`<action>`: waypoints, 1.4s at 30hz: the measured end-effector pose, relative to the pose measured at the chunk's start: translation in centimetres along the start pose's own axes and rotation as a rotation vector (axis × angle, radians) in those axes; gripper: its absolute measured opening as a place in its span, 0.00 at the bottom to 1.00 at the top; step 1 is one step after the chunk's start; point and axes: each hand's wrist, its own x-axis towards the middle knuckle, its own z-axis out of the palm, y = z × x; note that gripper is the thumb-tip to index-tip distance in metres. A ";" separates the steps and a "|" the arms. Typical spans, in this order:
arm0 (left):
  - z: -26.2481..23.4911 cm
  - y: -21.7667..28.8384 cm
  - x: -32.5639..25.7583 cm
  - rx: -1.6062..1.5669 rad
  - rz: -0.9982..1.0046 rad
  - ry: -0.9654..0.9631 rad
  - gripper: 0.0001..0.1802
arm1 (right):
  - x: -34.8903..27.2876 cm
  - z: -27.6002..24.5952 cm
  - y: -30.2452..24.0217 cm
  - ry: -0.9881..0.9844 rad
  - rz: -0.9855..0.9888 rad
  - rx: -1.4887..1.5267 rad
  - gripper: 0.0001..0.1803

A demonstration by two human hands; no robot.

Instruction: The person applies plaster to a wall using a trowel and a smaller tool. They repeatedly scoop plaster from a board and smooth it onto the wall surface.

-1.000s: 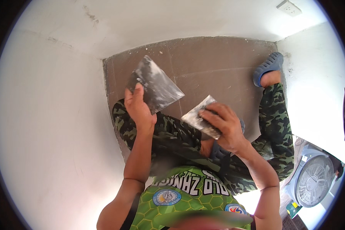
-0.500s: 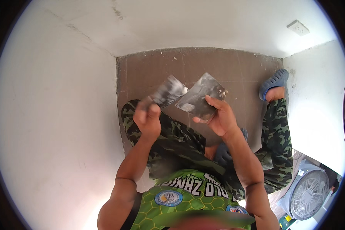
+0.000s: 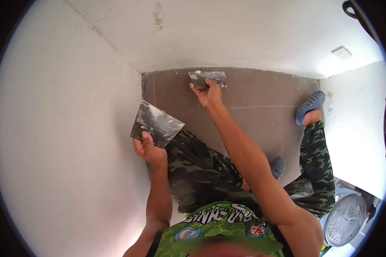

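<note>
My left hand (image 3: 150,150) is closed on the lower edge of a dark, flat putty spreader (image 3: 158,122), thumb on its face. White filler is smeared over that face, and the spreader lies tilted beside the left wall. Farther out, my right hand (image 3: 210,95) grips a second putty spreader (image 3: 216,78) by its near edge. This one also carries white smears and a small lump at its left end. It is held close to the foot of the far wall, and I cannot tell whether it touches the wall. The two spreaders are apart.
White walls stand to the left (image 3: 73,141), ahead (image 3: 244,38) and to the right (image 3: 360,120). Brown floor tiles (image 3: 257,115) lie between them. A socket (image 3: 342,52) sits on the far wall. My right foot wears a clog (image 3: 309,105). A fan (image 3: 345,220) stands lower right.
The spreaders have moved apart. My right hand has reached forward and left toward the far wall with its spreader; my left hand has drawn slightly left, its spreader turned face up.
</note>
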 end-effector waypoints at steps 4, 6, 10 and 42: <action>-0.2 -0.2 0.6 0.031 0.008 -0.036 0.15 | 2.9 2.6 2.1 0.014 -0.096 -0.032 0.14; 0.1 -0.1 0.8 0.010 0.014 -0.003 0.15 | 2.8 4.6 2.1 0.015 -0.141 -0.037 0.13; 0.6 -0.1 0.8 -0.034 0.011 0.021 0.14 | 0.8 6.1 1.8 -0.087 -0.194 -0.138 0.12; -0.9 -1.7 1.0 -0.363 -0.208 0.132 0.25 | 2.5 1.4 -4.1 0.262 -1.103 -1.169 0.30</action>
